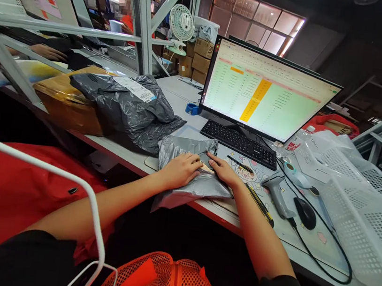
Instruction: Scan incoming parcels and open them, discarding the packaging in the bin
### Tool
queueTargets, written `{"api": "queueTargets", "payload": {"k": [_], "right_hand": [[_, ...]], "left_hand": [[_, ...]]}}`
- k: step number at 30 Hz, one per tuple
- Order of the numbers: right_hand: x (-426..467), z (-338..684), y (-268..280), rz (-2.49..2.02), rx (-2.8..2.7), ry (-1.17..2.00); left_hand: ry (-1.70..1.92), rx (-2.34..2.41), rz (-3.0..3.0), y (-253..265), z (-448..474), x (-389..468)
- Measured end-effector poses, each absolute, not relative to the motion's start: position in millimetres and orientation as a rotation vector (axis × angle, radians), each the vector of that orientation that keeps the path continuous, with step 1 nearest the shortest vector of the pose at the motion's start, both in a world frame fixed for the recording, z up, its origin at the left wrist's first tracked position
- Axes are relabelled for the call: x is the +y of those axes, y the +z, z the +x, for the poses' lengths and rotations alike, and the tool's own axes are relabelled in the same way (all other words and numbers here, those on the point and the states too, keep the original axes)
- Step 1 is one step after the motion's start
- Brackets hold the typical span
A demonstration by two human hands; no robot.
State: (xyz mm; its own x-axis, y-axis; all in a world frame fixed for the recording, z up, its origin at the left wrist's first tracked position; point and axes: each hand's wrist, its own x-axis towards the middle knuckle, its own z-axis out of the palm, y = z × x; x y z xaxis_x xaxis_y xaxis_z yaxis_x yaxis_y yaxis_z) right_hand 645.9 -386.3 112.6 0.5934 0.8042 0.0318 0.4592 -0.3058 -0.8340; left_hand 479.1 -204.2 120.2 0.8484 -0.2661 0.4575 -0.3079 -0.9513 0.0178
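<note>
Print on the monitor (236, 85) and parcel label (137, 89) is too small to read.

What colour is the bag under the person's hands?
The bag is silvery grey; it shows best in the head view.

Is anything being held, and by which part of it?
Left hand and right hand lie on the middle of the grey bag; whether either grips it cannot be told.

Dim overall, bright window (256, 20), stretched edges
</note>
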Motion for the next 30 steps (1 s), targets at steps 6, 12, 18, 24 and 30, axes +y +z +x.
{"api": "queueTargets", "payload": {"k": [6, 12, 18, 24, 30], "right_hand": [[-383, 644, 112, -1.99, -1.026, 0.441], [-378, 642, 100, -2.12, -1.151, 0.319], [-377, 640, 93, -2.205, -1.062, 0.313], [-377, 610, 127, -2.301, -1.2, 0.388], [-341, 578, 171, -2.635, -1.511, -0.166]], "left_hand": [[0.49, -0.325, 3.018, 126, 496, -214], [0.478, -0.359, 2.898, 123, 515, -221], [0.62, -0.558, 2.668, 111, 482, -229], [0.99, -0.607, 2.562, 113, 468, -217], [0.976, -0.7, 2.555, 125, 483, -230]]}}
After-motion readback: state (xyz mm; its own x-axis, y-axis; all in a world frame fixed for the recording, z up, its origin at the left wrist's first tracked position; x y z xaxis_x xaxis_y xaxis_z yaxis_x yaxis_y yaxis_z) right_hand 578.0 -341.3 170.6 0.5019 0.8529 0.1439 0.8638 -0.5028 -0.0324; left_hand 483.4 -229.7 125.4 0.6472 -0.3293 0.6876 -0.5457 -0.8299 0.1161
